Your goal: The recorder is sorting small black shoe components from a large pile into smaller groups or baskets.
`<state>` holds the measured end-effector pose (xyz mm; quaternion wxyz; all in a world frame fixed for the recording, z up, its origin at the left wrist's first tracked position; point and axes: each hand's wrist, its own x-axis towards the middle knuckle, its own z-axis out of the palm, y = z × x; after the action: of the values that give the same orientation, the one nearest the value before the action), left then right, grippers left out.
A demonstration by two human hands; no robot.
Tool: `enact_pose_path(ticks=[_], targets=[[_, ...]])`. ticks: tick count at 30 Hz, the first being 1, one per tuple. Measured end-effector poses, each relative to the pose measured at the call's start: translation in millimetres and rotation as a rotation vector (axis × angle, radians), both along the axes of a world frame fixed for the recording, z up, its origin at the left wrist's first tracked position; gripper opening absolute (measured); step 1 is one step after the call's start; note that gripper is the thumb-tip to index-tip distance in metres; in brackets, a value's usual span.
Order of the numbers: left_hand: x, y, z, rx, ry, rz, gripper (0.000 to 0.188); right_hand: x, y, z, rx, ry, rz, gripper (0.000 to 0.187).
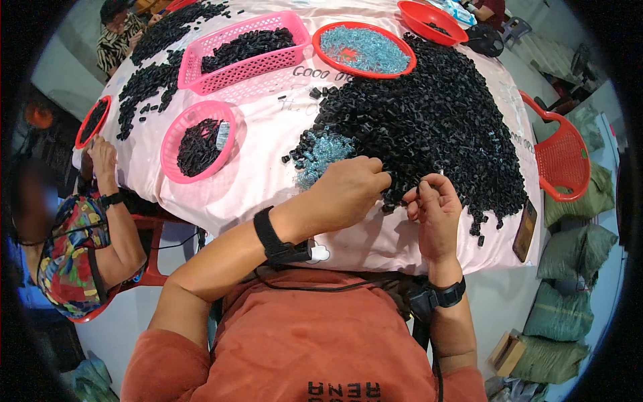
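Note:
My left hand (348,191) is over the near edge of a big heap of small black plastic pieces (442,114). Its fingers are curled together, and whatever they hold is hidden. Close by on the right, my right hand (437,213) pinches a small black piece (422,187) between thumb and fingers. The two hands are slightly apart, both above the front of the table. Just beyond my left wrist lies a small pile of clear bluish pieces (328,153), against the left side of the black heap.
Farther back on the pink-white cloth (268,134) stand a round red tray (405,72) of clear bluish pieces, a rectangular pink basket (234,82) and a round pink basket (171,164). A phone (526,231) lies at the right edge. Co-workers sit left, one hand (102,161) near a red tray.

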<state>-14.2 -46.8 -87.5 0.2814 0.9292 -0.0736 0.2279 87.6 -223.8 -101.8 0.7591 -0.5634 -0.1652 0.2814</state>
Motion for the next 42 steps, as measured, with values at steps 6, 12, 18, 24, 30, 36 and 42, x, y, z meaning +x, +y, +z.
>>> enact_pose_path(ticks=[6, 12, 18, 24, 30, 36, 42], targets=[[12.7, 8.6, -9.1, 0.129, -0.016, 0.085, 0.009, 11.3, -7.3, 1.2, -0.024, -0.025, -0.171, 0.015], [10.4, 5.0, -2.4, 0.047, 0.002, 0.064, 0.007, 21.2, -17.3, -6.1, -0.007, -0.042, -0.204, 0.016], [22.1, -21.0, -12.1, 0.135, 0.064, -0.133, 0.008, 20.7, -20.7, -18.1, 0.053, -0.029, -0.236, 0.018], [31.4, -30.0, -10.2, 0.3, 0.109, -0.13, 0.006, 14.9, -26.9, -21.7, 0.038, -0.106, -0.302, 0.017], [26.2, -30.2, -13.5, 0.322, 0.125, -0.099, 0.005, 13.8, -28.8, -20.0, -0.123, -0.178, -0.331, 0.013], [22.7, -31.5, -15.5, 0.314, 0.082, -0.081, 0.011, 6.7, -26.5, -17.7, -0.316, -0.331, -0.232, 0.015], [27.4, -29.8, -16.9, 0.165, 0.073, -0.097, 0.019, 9.4, -19.5, -12.0, -0.299, -0.268, -0.074, 0.016]])
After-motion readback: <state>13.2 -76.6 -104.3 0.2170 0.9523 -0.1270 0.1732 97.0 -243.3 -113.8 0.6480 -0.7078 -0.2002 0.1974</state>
